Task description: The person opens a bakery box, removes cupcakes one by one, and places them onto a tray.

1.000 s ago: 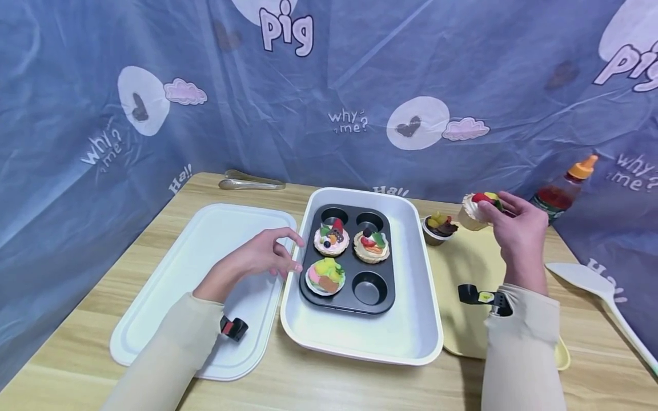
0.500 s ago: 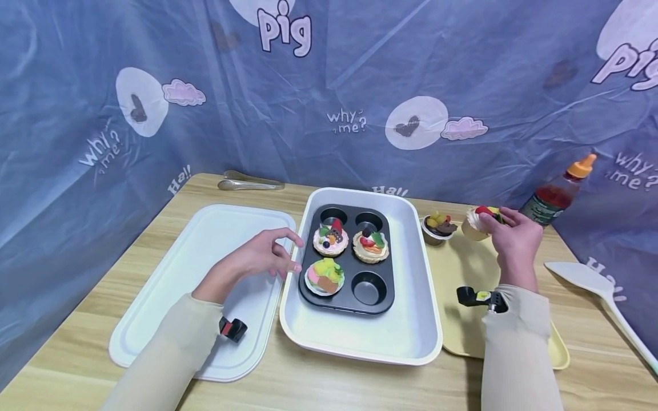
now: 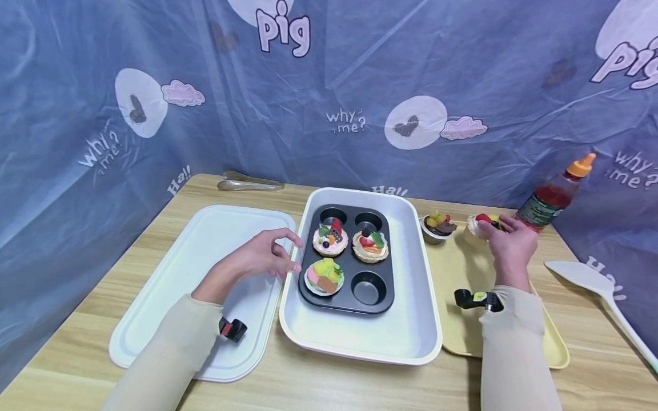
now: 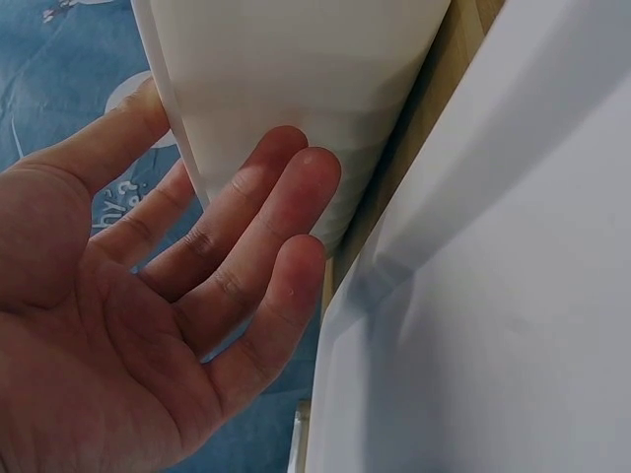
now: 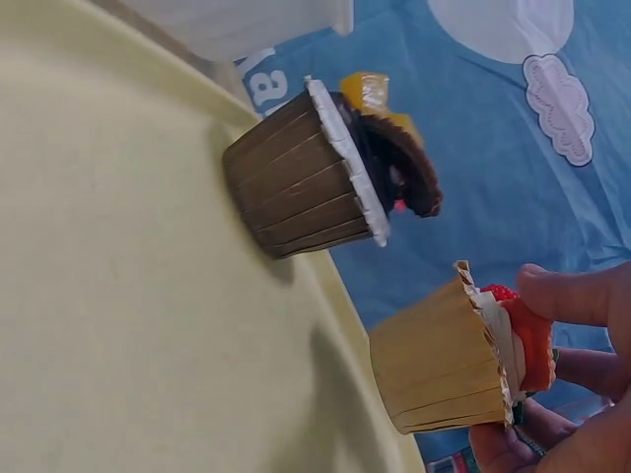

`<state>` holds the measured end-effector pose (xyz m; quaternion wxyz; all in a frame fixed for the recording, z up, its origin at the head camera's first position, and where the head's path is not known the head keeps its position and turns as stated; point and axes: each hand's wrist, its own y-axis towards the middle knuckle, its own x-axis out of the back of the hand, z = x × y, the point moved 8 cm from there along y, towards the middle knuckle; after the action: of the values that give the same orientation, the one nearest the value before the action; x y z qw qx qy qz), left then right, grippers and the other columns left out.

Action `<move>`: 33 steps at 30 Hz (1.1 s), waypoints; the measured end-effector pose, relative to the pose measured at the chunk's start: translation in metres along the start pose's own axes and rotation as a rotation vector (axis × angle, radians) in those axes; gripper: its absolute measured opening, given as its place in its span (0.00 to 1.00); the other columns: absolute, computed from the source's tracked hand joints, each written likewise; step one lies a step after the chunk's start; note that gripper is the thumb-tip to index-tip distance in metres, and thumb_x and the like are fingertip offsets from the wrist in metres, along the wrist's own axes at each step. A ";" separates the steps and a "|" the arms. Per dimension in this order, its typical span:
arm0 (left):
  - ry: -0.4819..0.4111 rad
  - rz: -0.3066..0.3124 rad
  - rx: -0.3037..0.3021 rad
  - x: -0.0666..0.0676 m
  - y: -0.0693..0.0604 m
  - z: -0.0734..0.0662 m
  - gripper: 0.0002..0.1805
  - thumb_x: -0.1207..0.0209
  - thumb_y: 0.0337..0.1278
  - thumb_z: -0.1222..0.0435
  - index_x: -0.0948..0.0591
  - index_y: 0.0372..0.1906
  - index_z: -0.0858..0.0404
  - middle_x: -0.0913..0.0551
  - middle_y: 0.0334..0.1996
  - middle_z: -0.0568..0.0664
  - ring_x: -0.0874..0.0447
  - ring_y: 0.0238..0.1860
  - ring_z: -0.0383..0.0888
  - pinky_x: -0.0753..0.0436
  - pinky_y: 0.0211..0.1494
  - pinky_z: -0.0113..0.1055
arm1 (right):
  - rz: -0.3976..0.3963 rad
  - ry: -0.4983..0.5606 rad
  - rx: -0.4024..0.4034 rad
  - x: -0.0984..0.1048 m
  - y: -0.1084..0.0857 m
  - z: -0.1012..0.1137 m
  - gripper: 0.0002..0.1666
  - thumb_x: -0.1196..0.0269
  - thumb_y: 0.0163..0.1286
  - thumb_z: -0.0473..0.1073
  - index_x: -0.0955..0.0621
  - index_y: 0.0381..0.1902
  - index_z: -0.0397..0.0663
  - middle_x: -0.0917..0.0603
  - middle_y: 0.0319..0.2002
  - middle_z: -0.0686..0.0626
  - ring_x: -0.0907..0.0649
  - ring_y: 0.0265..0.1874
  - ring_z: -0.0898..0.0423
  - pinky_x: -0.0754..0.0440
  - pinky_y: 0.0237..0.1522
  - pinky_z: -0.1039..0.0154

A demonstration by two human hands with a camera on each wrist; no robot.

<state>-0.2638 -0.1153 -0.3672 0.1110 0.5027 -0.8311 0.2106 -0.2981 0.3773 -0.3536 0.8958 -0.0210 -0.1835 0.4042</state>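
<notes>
In the head view my right hand [image 3: 514,242] pinches a fruit-topped cupcake [image 5: 444,365] in a tan paper cup by its top. The cupcake is low over the far end of the yellow tray [image 3: 462,279]; whether its base touches is unclear. Beside it on the tray stands a chocolate cupcake [image 5: 296,182] in a brown cup. My left hand [image 3: 264,254], fingers loosely bent, is at the left wall of a white basin [image 3: 360,351]. Inside lies a dark muffin tin [image 3: 345,299] bearing a pink-cream cupcake [image 3: 330,242], a berry cupcake [image 3: 370,251] and a yellow-topped cupcake [image 3: 324,279].
A white board [image 3: 205,274] lies left of the basin, with metal tongs [image 3: 252,184] behind it. A sauce bottle [image 3: 547,200] stands beyond the right hand. A white spatula [image 3: 586,278] lies at the right edge of the table.
My right hand has lowered the tan-cupped cupcake towards the yellow tray, beside the chocolate cupcake. My left hand has stayed at the basin's side.
</notes>
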 end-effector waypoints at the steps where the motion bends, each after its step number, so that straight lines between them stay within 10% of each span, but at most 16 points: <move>1: 0.001 0.000 0.000 0.000 0.000 0.000 0.24 0.29 0.56 0.68 0.24 0.57 0.62 0.13 0.23 0.48 0.12 0.24 0.47 0.21 0.30 0.39 | -0.001 -0.004 0.000 0.000 0.001 -0.001 0.38 0.28 0.63 0.43 0.26 0.70 0.54 0.27 0.70 0.49 0.23 0.61 0.68 0.28 0.60 0.73; 33: -0.008 0.000 -0.013 0.000 0.001 0.001 0.23 0.30 0.56 0.69 0.24 0.56 0.61 0.13 0.23 0.48 0.12 0.25 0.50 0.19 0.30 0.39 | 0.027 -0.193 0.113 -0.009 0.005 -0.008 0.41 0.31 0.63 0.47 0.30 0.73 0.50 0.31 0.74 0.45 0.30 0.73 0.49 0.33 0.72 0.59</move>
<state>-0.2641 -0.1150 -0.3680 0.1111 0.5027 -0.8328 0.2032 -0.3044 0.3748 -0.3651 0.8681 0.0660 -0.2457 0.4262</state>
